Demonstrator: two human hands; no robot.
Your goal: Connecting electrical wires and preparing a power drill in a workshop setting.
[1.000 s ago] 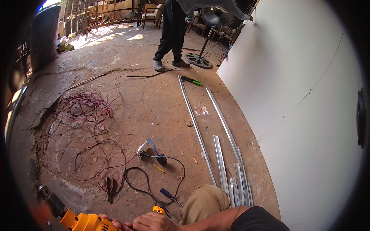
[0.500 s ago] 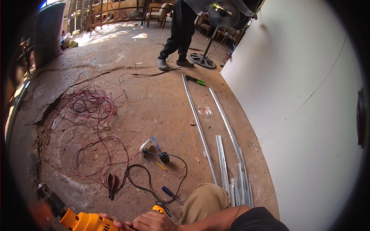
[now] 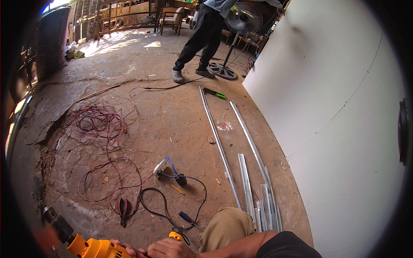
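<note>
A yellow and black power drill (image 3: pixel 95 248) lies across the lower edge, its black chuck (image 3: pixel 58 224) pointing to the left. My left hand (image 3: pixel 129 249) has its fingers curled on the rear of the drill's body. Right beside it, my right hand (image 3: pixel 167 248) is closed around what looks like the drill's handle. Just beyond those knuckles a yellow end piece (image 3: pixel 175 235) shows, with a black cord at it. The lower parts of both hands are cut off by the frame. My bent knee (image 3: pixel 228 228) in tan trousers is close to my right forearm.
A screwdriver (image 3: pixel 187 217), pliers (image 3: pixel 123 211), a pencil (image 3: pixel 177 189) and a white socket box (image 3: pixel 160 166) lie ahead, near tangled red-black wire (image 3: pixel 97 122). Metal profiles (image 3: pixel 247 185) lie right, beside a large white panel (image 3: pixel 340 129). Another person (image 3: pixel 202 43) stands by a fan (image 3: pixel 243 19).
The view has shifted slightly, so floor items sit a little lower and further left. The other person leans more, beside the fan. My hands keep their hold on the drill.
</note>
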